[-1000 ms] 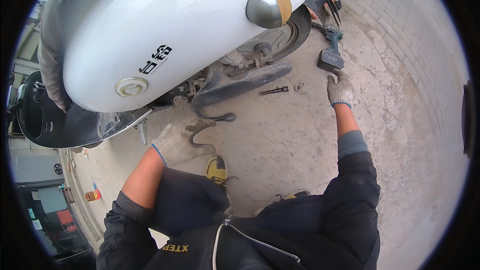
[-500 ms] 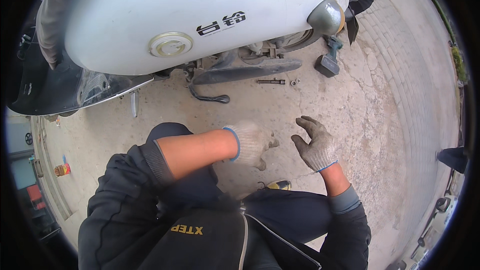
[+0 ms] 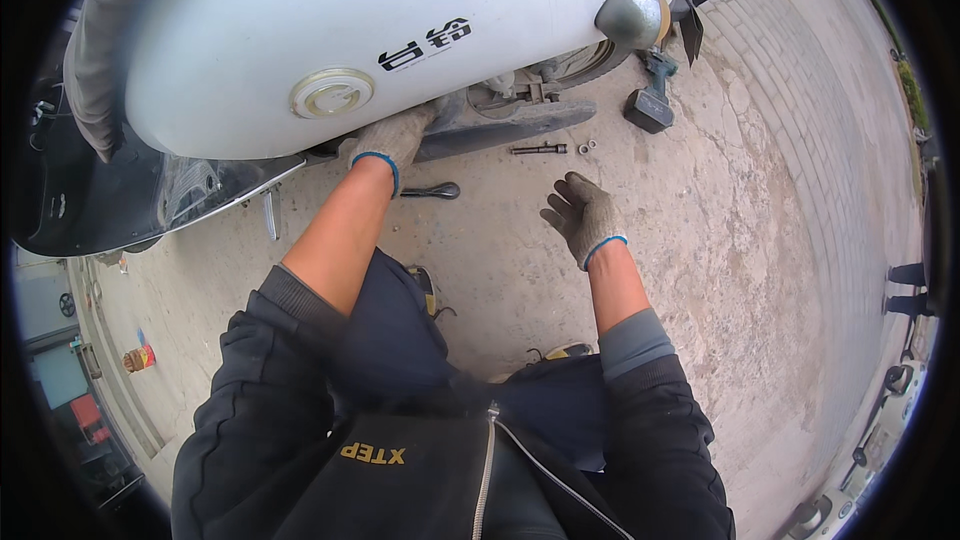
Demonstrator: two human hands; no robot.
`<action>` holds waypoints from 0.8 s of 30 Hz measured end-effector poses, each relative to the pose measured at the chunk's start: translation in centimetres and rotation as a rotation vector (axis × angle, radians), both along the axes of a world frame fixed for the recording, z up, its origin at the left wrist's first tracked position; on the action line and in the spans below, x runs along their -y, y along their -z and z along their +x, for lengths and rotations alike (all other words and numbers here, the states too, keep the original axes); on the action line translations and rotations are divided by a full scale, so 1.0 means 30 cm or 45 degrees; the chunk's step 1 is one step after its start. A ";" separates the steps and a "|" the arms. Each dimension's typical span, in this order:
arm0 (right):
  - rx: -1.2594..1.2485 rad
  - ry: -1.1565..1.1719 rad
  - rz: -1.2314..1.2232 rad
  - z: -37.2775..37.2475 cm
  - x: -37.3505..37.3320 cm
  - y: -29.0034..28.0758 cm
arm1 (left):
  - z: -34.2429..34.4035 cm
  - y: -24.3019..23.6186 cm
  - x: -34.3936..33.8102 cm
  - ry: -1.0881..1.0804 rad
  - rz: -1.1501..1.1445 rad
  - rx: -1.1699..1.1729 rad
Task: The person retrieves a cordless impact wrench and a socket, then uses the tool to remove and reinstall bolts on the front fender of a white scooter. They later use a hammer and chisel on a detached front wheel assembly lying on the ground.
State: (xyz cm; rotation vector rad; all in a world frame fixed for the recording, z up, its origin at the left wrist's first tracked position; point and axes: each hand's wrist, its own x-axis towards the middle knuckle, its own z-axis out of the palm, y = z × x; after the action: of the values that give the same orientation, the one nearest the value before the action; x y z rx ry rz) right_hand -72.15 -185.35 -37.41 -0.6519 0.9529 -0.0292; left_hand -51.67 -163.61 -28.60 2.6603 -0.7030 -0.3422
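Two gloved hands are spread well apart. The person's left hand (image 3: 395, 140) reaches in at the lower edge of the scooter's white body panel (image 3: 240, 30), over the near end of the dark footboard (image 3: 520, 128); its fingertips are hidden, so whether it grips anything cannot be told. The right hand (image 3: 585, 215) is empty, fingers parted, above the concrete ground (image 3: 480, 260). The scooter stands across the upper part of the view.

The likeliest trouble is at the left hand: working half blind under the panel, it could be scraped or pinched, especially if the other person, whose grey sleeve (image 3: 88, 80) lies along the scooter, were to shift it. The black lever (image 3: 435, 190) beside the left wrist could snag the cuff. A careless sweep of the right hand might scatter the slim metal rod (image 3: 538, 149) and two small rings (image 3: 587, 147), while the cordless power tool (image 3: 650, 105) near them could be kicked or tripped over
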 end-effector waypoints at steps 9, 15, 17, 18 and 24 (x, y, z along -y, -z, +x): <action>0.535 0.266 0.493 0.318 -0.126 0.193 | 0.026 0.041 -0.128 -0.390 0.357 -0.359; 0.452 0.455 0.532 0.334 -0.137 0.087 | 0.011 0.035 -0.116 -0.127 0.536 -0.317; 0.468 0.508 0.537 0.332 -0.133 0.066 | 0.015 0.041 -0.108 -0.092 0.523 -0.327; 0.525 0.497 0.501 0.336 -0.128 0.058 | 0.019 0.045 -0.108 -0.137 0.409 -0.400; 0.715 0.431 0.466 0.389 -0.135 0.020 | 0.056 0.023 -0.149 -0.451 -0.170 -0.736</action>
State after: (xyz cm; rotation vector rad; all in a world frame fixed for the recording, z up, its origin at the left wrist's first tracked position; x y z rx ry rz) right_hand -60.49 -181.28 -38.00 -0.1188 0.4927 -0.3152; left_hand -49.98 -159.12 -29.29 2.3176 -0.0698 -0.8733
